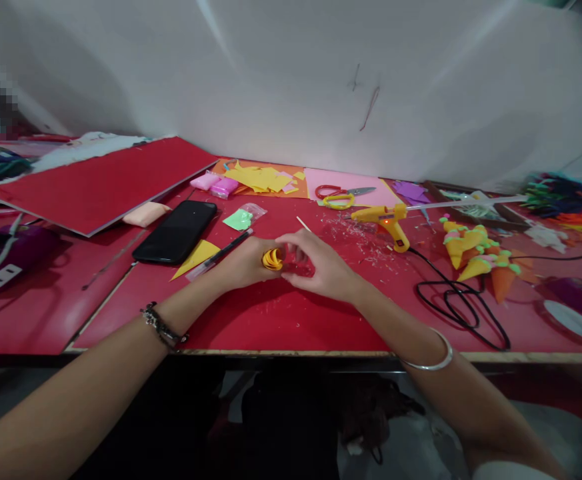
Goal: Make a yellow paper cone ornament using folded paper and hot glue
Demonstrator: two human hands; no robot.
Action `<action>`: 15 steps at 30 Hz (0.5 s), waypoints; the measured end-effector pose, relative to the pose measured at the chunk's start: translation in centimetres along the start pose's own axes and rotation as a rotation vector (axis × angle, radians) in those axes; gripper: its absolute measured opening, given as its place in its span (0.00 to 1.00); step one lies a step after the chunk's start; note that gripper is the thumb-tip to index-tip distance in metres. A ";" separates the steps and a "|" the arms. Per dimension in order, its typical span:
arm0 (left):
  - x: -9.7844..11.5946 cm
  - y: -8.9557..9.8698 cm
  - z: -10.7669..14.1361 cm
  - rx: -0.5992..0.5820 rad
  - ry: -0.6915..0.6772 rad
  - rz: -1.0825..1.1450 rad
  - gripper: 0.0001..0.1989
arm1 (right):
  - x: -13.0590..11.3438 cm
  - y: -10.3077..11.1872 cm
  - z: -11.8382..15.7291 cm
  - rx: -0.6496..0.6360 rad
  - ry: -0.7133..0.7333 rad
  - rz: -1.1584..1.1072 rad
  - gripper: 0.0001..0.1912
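Curled inside my left hand (251, 260) is a rolled piece of yellow paper (273, 259), its coiled end facing me. My right hand (323, 263) meets the left at the fingertips, with thumb and fingers curved apart and a gap between them. Whether the right fingertips press on the roll is hard to make out. Just left of my hands lie a pen (228, 248) and a yellow paper triangle (197, 259). A thin stick (303, 224) shows behind my right fingers.
A black phone (175, 231) lies to the left. Beyond are green clay (239, 219), yellow paper scraps (261, 179) and scissors (341, 196). On the right, a yellow glue gun (385, 223) trails a looping black cord (451, 313) near small paper cones (475, 257). A red board (105, 183) stands at left.
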State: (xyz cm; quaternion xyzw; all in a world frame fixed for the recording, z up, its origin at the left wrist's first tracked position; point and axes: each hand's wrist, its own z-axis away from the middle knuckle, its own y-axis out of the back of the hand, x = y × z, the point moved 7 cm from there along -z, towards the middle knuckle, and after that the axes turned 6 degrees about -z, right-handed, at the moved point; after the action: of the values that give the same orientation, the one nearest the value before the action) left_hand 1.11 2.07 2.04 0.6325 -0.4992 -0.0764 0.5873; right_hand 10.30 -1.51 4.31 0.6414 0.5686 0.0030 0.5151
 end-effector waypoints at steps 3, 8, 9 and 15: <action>-0.2 -0.3 0.0 -0.024 0.018 0.028 0.06 | -0.2 -0.3 -0.1 -0.043 0.030 0.008 0.21; -0.6 -1.1 0.1 -0.085 0.043 0.086 0.10 | 0.0 -0.8 0.0 -0.099 0.021 0.022 0.19; -0.5 -1.3 0.2 -0.092 0.035 0.103 0.10 | -0.1 -0.9 0.1 -0.106 0.030 0.024 0.19; -0.2 -1.5 0.3 -0.124 0.015 0.145 0.12 | -0.3 -0.8 0.0 -0.105 0.058 0.007 0.18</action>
State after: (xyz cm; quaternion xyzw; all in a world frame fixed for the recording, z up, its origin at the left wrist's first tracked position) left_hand 1.64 1.69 0.60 0.5574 -0.5337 -0.0597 0.6331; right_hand 9.62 -1.84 3.98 0.6152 0.5801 0.0534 0.5312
